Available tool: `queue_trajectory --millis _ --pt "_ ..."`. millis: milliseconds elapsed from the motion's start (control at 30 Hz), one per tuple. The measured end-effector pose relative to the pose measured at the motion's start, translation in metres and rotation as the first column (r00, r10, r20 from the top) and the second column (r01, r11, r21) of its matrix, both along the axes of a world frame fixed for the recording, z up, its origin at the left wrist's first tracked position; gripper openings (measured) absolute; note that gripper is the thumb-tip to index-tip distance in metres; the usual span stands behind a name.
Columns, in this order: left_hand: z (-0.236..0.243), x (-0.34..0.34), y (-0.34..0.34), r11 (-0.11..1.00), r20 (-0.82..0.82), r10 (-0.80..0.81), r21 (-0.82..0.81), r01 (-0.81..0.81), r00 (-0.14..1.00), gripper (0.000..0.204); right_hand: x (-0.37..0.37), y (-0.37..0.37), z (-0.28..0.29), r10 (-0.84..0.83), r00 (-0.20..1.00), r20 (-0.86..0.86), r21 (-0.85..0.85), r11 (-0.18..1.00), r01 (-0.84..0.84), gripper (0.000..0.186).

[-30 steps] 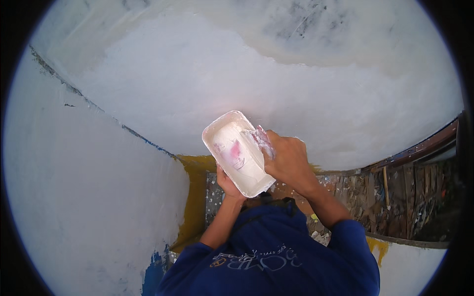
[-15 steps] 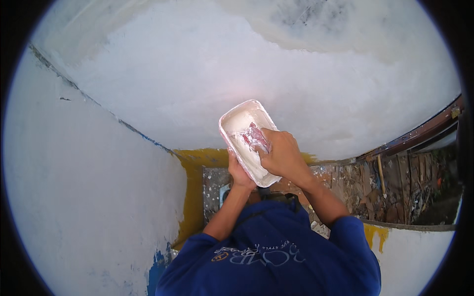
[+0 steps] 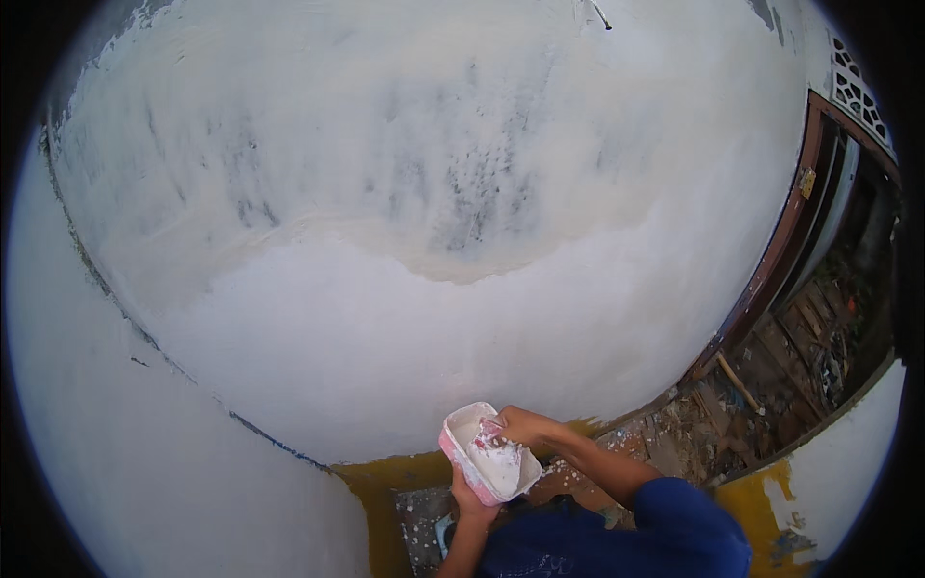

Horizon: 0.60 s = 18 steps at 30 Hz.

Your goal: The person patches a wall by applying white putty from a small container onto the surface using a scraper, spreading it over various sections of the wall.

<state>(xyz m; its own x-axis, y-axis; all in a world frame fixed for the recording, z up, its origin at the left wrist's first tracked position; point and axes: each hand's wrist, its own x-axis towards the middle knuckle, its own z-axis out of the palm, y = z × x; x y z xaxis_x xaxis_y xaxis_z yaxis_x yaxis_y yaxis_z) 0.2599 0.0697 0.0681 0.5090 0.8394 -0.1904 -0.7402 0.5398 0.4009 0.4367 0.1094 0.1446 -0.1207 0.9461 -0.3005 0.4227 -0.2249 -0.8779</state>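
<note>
My left hand (image 3: 470,496) grips a pinkish rectangular tub (image 3: 452,445) from its near left side, its fingers closed against the outer wall. White paste (image 3: 499,469) lies inside the tub and smears its rim. In my right hand (image 3: 523,426) is a small reddish scraper (image 3: 490,433) coated with white, held down into the tub. Part of the scraper is hidden by my fingers and the paste. Beyond the tub rises a white wall (image 3: 424,337), its upper part covered by a cream coat with dark grey marks (image 3: 482,193).
On the left a second white wall (image 3: 173,453) meets the first at a cracked corner. A brown door frame (image 3: 785,217) stands at the right. Wooden scraps and debris (image 3: 761,385) cover the ground there, with a wooden stick (image 3: 740,385) among them. Yellow paint (image 3: 395,470) runs along the wall's base.
The view has tilted up, showing more of the upper wall, so the tub and both hands sit lower in the picture. The scraper remains in the tub, in my right hand.
</note>
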Motion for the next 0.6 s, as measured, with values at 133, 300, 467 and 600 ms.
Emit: queue_trajectory --millis 133,300,467,600 --pt "-0.016 0.001 0.01 0.998 0.014 -0.007 0.066 0.006 1.0 0.067 0.041 -0.004 -0.027 -0.044 0.974 -0.223 -0.053 0.998 0.033 0.02" --pt "0.009 0.001 0.014 0.997 0.098 -0.05 0.071 0.043 0.994 0.066 0.047 -0.048 0.065 -0.344 0.532 -0.774 -0.065 0.879 0.473 0.024" --pt "-0.018 -0.021 0.011 0.997 0.134 -0.076 -0.003 0.077 0.988 0.066 0.052 -0.042 0.151 -0.13 0.516 -0.847 0.32 0.652 0.688 0.028" --pt "-0.021 -0.045 0.005 0.996 0.128 -0.079 -0.019 0.082 0.989 0.067 0.036 -0.034 0.226 -0.109 0.555 -0.824 0.491 0.352 0.797 0.02"
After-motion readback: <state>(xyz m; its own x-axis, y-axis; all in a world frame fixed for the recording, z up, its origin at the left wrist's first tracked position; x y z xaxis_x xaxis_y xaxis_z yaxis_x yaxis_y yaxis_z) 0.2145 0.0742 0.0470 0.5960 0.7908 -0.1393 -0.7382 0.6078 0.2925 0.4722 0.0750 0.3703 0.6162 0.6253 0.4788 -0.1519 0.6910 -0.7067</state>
